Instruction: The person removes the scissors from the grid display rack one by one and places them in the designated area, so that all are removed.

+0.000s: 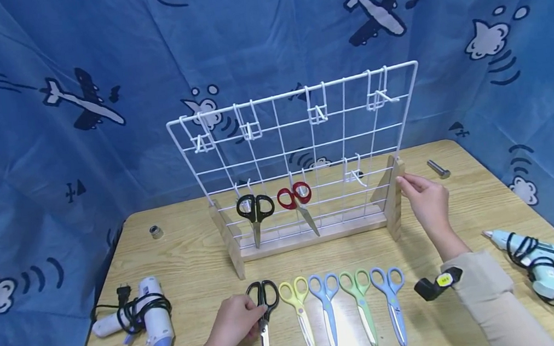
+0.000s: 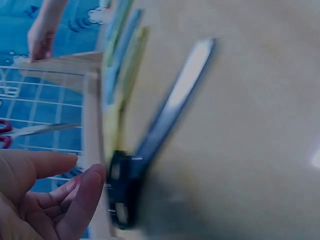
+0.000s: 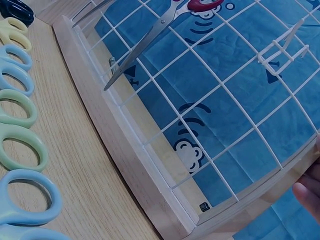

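At the front of the table, my left hand (image 1: pixel 237 318) is at the handles of large black-handled scissors (image 1: pixel 265 336). In the left wrist view its thumb and fingertips stand apart, just beside those handles, with nothing pinched. My right hand (image 1: pixel 429 201) holds the right wooden upright (image 1: pixel 394 212) of a white wire display rack (image 1: pixel 282 153), thumb and fingers at its edge. On the rack's lower hooks hang black-handled scissors (image 1: pixel 255 216) and, tilted, red-handled scissors (image 1: pixel 305 209). Yellow scissors (image 1: pixel 300 308) lie right of the large black pair.
Blue scissors (image 1: pixel 327 306), green scissors (image 1: pixel 362 303) and another blue pair (image 1: pixel 393 300) continue the row. A white glue gun (image 1: pixel 153 315) lies left, a light-blue one (image 1: pixel 531 252) right. A bolt (image 1: pixel 438 169) and a small metal fitting (image 1: pixel 156 232) lie farther back. Bare hooks (image 1: pixel 354 175) remain on the rack.
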{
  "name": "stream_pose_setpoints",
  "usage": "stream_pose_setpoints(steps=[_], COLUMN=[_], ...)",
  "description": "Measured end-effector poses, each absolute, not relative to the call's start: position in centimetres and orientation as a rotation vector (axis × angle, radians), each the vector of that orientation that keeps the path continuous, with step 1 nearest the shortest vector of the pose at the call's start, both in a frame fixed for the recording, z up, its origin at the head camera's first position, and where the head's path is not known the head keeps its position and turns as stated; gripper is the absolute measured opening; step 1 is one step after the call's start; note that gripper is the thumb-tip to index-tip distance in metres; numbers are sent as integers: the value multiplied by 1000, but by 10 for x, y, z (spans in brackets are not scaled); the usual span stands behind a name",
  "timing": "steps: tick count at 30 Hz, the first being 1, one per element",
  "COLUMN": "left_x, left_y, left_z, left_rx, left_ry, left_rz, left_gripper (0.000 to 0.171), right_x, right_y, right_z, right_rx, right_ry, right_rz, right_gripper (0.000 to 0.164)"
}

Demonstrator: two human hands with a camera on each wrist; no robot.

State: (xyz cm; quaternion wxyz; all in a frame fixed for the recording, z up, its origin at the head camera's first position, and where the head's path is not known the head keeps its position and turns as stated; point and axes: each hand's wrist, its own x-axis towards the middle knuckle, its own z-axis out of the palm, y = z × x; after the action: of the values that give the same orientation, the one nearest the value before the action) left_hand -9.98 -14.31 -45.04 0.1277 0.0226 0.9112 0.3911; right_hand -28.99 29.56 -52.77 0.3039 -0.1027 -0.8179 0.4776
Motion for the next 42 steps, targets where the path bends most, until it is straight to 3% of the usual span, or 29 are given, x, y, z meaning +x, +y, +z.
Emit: stream_pose_setpoints(steps=[6,12,18,25,42], left_x=[-128,-158,-185,-203,-209], left_y=[-125,-93,-61,-40,-26], left_z=[-429,-416,-416,-418,-425], left_rx=[259,407,327,235,62], left_ry=[2728,2735,2541,2471,2365], left_rz=[1297,1533,1801,1944,2229], left_gripper=[16,22,31,27,21], right_x=[-291,-293,-295,-293,-291], right_y=[296,295,294,294,295], right_z=[-530,-532,-532,-532,-531], right_rx=[-279,-288,-275,-275,-261], right_ry=[-2158,-2155,-2141,-2152,-2128], right_rz=[1257,1230,1250,1195,1214], right_gripper=[35,35,34,32,32])
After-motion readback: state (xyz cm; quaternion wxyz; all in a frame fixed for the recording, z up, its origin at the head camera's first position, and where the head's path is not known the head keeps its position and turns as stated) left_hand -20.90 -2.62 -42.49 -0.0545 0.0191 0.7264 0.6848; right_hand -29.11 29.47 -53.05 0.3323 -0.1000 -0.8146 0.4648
